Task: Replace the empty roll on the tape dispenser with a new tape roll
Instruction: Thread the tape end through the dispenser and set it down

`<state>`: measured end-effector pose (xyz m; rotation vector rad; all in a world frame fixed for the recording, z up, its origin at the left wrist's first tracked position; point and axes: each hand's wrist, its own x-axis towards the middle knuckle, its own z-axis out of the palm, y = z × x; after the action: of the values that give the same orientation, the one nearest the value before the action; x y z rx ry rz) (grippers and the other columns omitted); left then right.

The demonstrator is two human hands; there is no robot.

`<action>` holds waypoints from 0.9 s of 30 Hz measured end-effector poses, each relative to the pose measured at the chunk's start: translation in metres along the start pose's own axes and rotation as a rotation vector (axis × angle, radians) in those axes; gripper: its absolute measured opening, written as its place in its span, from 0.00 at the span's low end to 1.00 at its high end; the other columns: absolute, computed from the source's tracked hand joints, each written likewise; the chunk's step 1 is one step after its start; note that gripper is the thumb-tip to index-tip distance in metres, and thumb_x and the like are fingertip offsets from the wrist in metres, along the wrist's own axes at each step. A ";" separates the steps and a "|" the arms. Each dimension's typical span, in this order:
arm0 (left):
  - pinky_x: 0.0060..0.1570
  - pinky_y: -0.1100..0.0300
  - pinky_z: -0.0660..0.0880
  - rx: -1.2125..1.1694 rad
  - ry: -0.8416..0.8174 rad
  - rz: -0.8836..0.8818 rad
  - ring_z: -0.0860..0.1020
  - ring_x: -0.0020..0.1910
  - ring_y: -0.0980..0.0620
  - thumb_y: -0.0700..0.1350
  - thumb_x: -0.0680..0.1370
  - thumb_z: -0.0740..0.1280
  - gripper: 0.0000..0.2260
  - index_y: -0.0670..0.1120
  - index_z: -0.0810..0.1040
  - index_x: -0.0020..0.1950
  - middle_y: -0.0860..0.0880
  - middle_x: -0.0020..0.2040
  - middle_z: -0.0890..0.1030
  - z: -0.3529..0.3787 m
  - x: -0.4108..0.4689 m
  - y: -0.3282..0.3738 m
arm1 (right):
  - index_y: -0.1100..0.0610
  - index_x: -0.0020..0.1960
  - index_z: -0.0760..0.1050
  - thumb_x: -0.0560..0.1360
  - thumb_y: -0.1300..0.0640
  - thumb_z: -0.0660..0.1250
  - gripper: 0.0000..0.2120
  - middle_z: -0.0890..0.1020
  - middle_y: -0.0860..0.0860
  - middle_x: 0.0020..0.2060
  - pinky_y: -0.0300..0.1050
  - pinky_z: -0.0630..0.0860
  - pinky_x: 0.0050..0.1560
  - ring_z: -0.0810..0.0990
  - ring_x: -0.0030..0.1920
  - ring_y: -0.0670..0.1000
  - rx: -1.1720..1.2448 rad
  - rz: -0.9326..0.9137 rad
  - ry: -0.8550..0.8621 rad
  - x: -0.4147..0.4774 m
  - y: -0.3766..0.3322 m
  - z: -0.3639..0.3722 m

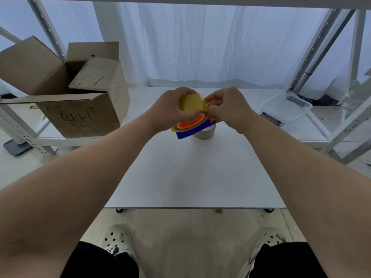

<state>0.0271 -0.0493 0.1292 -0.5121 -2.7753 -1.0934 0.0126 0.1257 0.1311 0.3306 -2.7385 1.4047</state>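
Both my hands are raised over the middle of the white table (196, 177). My left hand (170, 109) grips a yellowish tape roll (190, 102) seated on the tape dispenser (192, 127), which has an orange hub and a blue frame. My right hand (226, 109) pinches the loose end of the tape at the roll's right side. A brownish, nearly bare roll (205, 133) stands on the table just under the dispenser, partly hidden by it.
An open cardboard box (80, 109) with handwriting sits on the left of the shelf. A clear plastic container (287, 109) is at the right. White metal shelf posts frame both sides. A white curtain hangs behind. My feet in pale clogs show below the table's front edge.
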 end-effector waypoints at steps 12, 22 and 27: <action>0.49 0.60 0.72 0.063 -0.048 -0.010 0.72 0.54 0.53 0.52 0.71 0.72 0.27 0.49 0.69 0.67 0.50 0.61 0.76 0.001 0.000 -0.005 | 0.61 0.48 0.81 0.71 0.56 0.70 0.09 0.84 0.56 0.45 0.54 0.81 0.51 0.83 0.48 0.54 0.095 0.057 -0.117 -0.006 -0.001 -0.001; 0.47 0.61 0.70 0.093 -0.066 -0.016 0.71 0.53 0.54 0.51 0.71 0.73 0.27 0.49 0.69 0.67 0.50 0.62 0.75 0.001 -0.003 -0.008 | 0.63 0.51 0.80 0.71 0.60 0.69 0.10 0.83 0.57 0.45 0.53 0.82 0.50 0.83 0.49 0.55 0.087 0.048 -0.158 -0.002 0.004 0.005; 0.47 0.60 0.72 0.077 -0.068 -0.045 0.72 0.54 0.53 0.53 0.70 0.73 0.28 0.50 0.69 0.67 0.50 0.62 0.75 0.004 -0.002 -0.011 | 0.62 0.50 0.81 0.72 0.65 0.65 0.10 0.82 0.56 0.44 0.46 0.79 0.42 0.80 0.46 0.54 -0.101 -0.025 -0.041 -0.001 0.005 0.010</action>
<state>0.0254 -0.0548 0.1189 -0.4897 -2.8883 -0.9906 0.0129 0.1209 0.1214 0.3903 -2.8150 1.2620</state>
